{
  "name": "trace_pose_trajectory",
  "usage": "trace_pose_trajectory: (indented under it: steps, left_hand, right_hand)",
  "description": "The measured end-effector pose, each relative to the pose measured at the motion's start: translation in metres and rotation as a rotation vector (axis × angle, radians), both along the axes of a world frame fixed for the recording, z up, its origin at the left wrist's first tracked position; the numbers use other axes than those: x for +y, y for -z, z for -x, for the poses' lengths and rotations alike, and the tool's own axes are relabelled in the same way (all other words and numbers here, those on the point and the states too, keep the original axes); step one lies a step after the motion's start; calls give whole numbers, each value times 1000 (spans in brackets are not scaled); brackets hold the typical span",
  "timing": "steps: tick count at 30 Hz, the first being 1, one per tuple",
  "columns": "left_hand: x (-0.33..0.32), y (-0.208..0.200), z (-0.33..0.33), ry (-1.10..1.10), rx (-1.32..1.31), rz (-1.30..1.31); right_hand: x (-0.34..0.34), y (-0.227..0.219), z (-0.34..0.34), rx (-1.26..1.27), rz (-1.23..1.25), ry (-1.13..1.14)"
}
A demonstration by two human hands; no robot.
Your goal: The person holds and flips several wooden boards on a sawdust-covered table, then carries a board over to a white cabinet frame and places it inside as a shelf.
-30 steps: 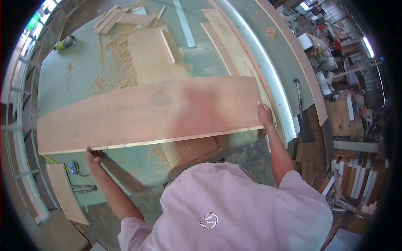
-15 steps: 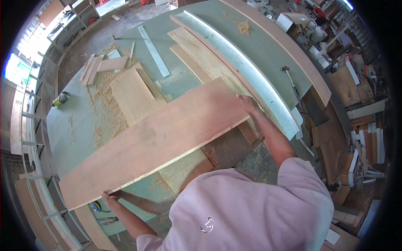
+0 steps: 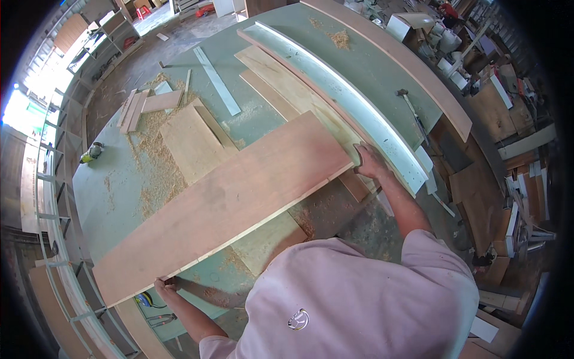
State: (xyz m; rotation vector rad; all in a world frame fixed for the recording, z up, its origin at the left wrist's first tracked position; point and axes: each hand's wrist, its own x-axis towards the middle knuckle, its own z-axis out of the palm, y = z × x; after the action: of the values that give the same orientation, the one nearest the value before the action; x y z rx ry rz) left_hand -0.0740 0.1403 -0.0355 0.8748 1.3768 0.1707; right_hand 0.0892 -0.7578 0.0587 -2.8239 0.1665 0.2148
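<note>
A long, wide reddish-brown wooden board (image 3: pixel 221 194) lies aslant in front of me, its pale near edge facing my body. My left hand (image 3: pixel 167 287) is closed on that near edge, close to the board's left end; the fingers under the board are hidden. At the right end, my right hand (image 3: pixel 372 163) is beside the near corner, thumb and fingers parted; whether it touches the corner is hard to see. Beneath the board are a light plywood panel (image 3: pixel 194 140) and another pale panel (image 3: pixel 266 242).
Wood shavings (image 3: pixel 161 179) cover part of the green tabletop (image 3: pixel 95 203). A hammer (image 3: pixel 412 113), a long white channel-shaped piece (image 3: pixel 347 90), a pale strip (image 3: pixel 218 82) and a green power tool (image 3: pixel 91 153) lie there. Pliers (image 3: pixel 160 320) rest near my left arm.
My right hand has slid off the board's end toward the right and slightly nearer me. The left hand keeps its hold. The view has shifted a little.
</note>
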Motion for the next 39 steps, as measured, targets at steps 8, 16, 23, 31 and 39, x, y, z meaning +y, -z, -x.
trace_pose_trajectory:
  steps: [8, 16, 23, 31, 39]
  left_hand:
    - [-8, -6, 2, -56, -88, -39]
    - [13, -11, 8, -8, -160, -12]
    - [24, -34, -8, -303, -155, -124]
    - [-3, -64, -36, -319, -312, -155]
    - [41, -33, 0, -155, -128, -133]
  right_hand:
    - [21, -33, 3, -33, 87, -52]
    - [25, -22, 12, -86, 85, -116]
    - [26, -19, 13, -180, 55, -134]
    - [-7, -13, 15, -386, 99, -58]
    - [-40, -36, -15, -362, 29, 151]
